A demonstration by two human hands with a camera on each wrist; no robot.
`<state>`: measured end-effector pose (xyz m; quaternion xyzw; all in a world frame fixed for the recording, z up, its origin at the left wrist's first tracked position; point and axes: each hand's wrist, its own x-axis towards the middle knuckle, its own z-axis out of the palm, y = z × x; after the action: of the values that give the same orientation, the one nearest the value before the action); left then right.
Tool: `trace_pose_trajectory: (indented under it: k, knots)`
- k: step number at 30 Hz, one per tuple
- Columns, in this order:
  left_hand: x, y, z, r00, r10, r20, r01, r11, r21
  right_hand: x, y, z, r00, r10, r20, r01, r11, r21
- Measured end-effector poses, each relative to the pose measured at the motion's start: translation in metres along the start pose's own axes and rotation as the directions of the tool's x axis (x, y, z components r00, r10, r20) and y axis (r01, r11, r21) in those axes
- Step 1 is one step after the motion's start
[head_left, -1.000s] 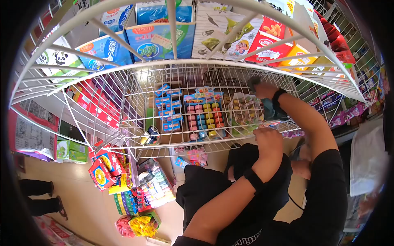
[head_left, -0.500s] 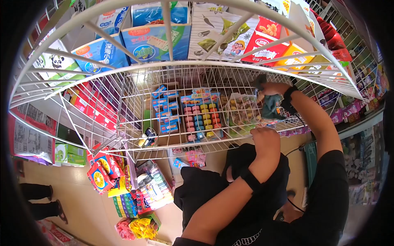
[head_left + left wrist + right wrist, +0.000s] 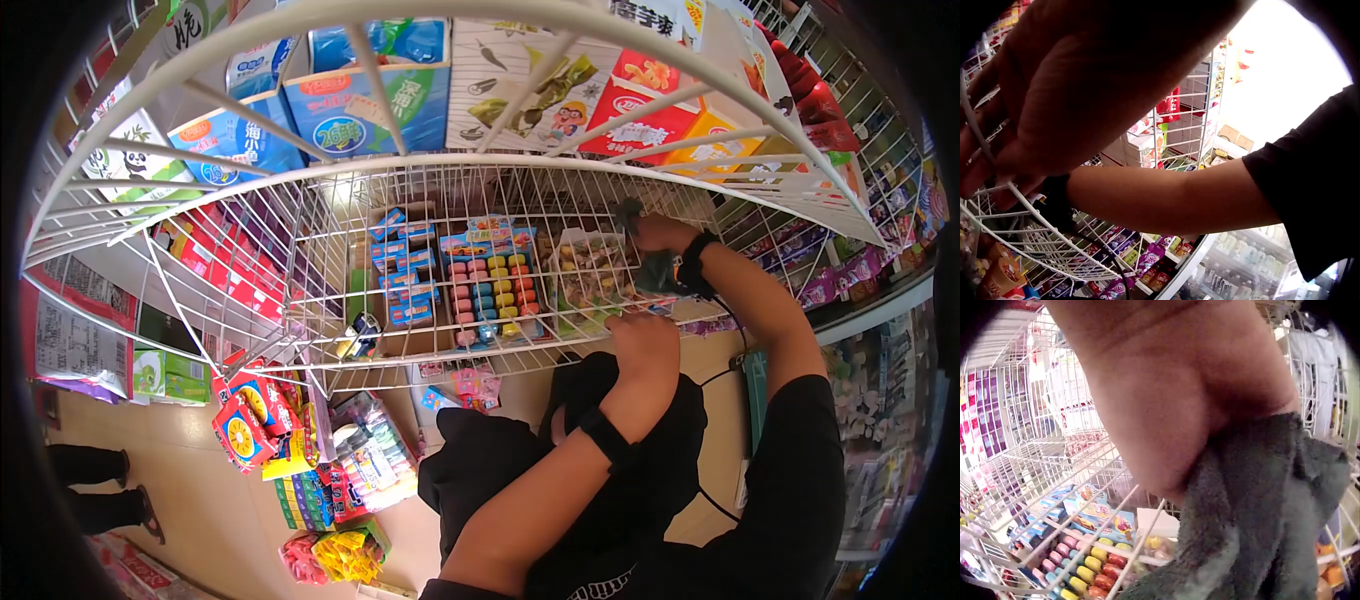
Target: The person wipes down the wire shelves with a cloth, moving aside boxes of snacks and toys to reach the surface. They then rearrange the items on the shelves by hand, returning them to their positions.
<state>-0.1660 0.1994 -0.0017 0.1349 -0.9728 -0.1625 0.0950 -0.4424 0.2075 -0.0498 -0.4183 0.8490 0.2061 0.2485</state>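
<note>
My right hand holds a dark grey-green cloth at the right part of the white wire rack. The cloth hangs in folds below the hand in the right wrist view, and its fingers are hidden there. My left hand grips the front wire of the lower basket, its fingers at the wire in the left wrist view. Between the hands and the basket's middle lies a clear pack of small snacks. Left of it stands a box of round, coloured sweets, beside a carton of small blue boxes.
Snack cartons, including a blue one, fill the upper rack level. On the floor at left lie red packs, a pack of coloured sweets and yellow bags. Another person's legs show at far left.
My right hand has shifted slightly along the right side of the rack with the cloth. The left hand stays at the front wire, and the head view has moved a little.
</note>
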Motion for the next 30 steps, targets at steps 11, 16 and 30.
trace_pose_trajectory:
  k: [11, 16, 30]
  knots:
    - [0.003, -0.002, -0.007, 0.984, -0.006, 0.176, 0.017, 0.998, -0.058, -0.019, 0.014, -0.023, 0.964, 0.018, 0.264, -0.056, 0.989, 0.137]
    - [0.001, 0.0, -0.001, 0.99, -0.001, 0.142, 0.006, 0.999, -0.039, -0.025, 0.026, -0.022, 0.994, -0.066, 0.092, 0.033, 0.945, 0.326]
    - [-0.003, -0.002, -0.004, 0.993, -0.002, 0.115, 0.004, 1.0, -0.017, -0.034, 0.003, -0.009, 0.988, 0.124, -0.096, -0.132, 0.988, -0.084]
